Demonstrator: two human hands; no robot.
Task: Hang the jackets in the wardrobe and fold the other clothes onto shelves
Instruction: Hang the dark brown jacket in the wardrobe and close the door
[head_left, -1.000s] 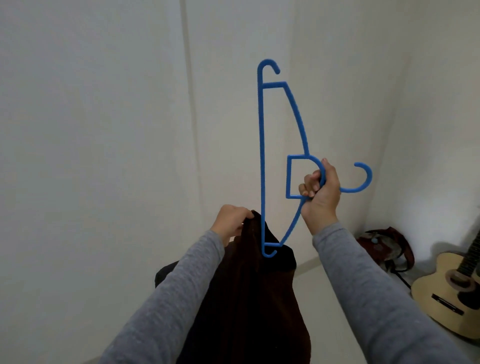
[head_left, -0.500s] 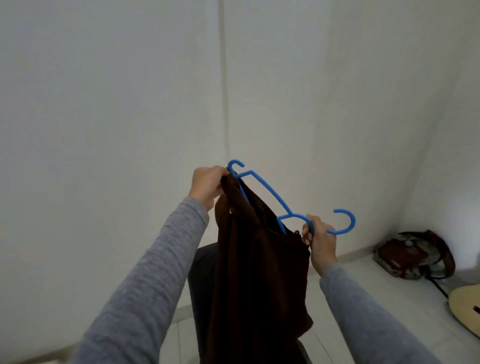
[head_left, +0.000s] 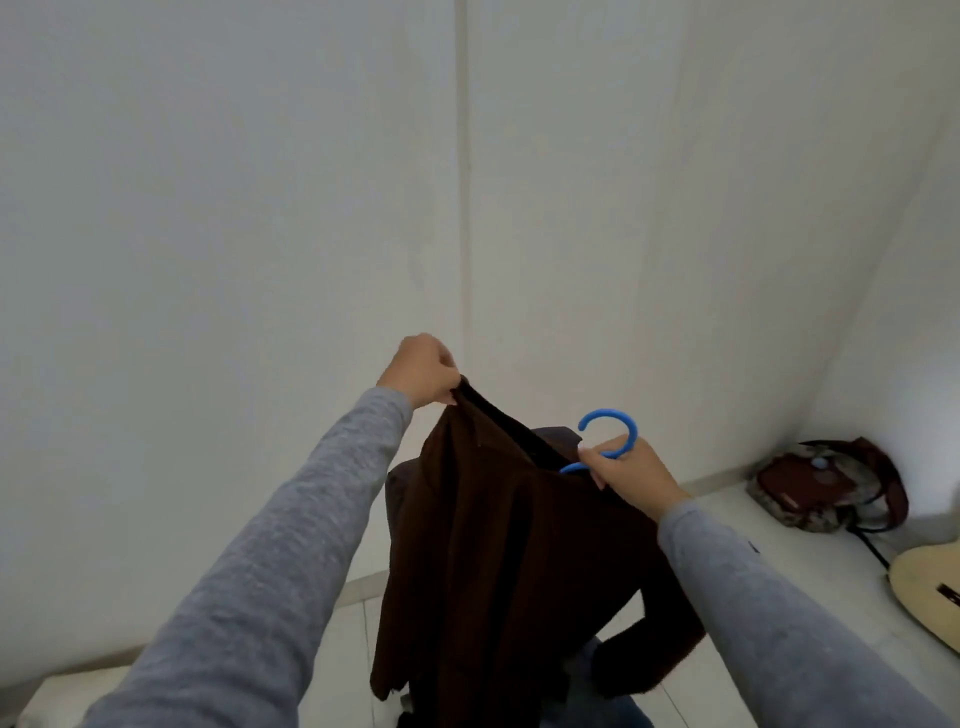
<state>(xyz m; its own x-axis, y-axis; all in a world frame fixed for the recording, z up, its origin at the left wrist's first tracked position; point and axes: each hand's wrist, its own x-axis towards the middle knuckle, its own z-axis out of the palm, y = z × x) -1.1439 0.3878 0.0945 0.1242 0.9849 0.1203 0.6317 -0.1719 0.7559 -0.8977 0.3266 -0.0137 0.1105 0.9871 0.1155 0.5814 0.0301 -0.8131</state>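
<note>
Jacket (head_left: 509, 545) dark brown; left fingers (head_left: 448, 387) pinch top edge, right fingers (head_left: 597, 461) grip hanger (head_left: 631, 427) (blue).

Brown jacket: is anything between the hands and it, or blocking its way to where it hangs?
Nothing stands between them: the left hand pinches the top edge of the jacket, and the right hand grips the blue hanger, mostly hidden inside it. No wardrobe is in view, only white walls ahead, so that path cannot be judged.

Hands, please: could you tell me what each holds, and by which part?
Left hand pinches the jacket at its top edge; right hand grips the hanger just below its hook.
</note>
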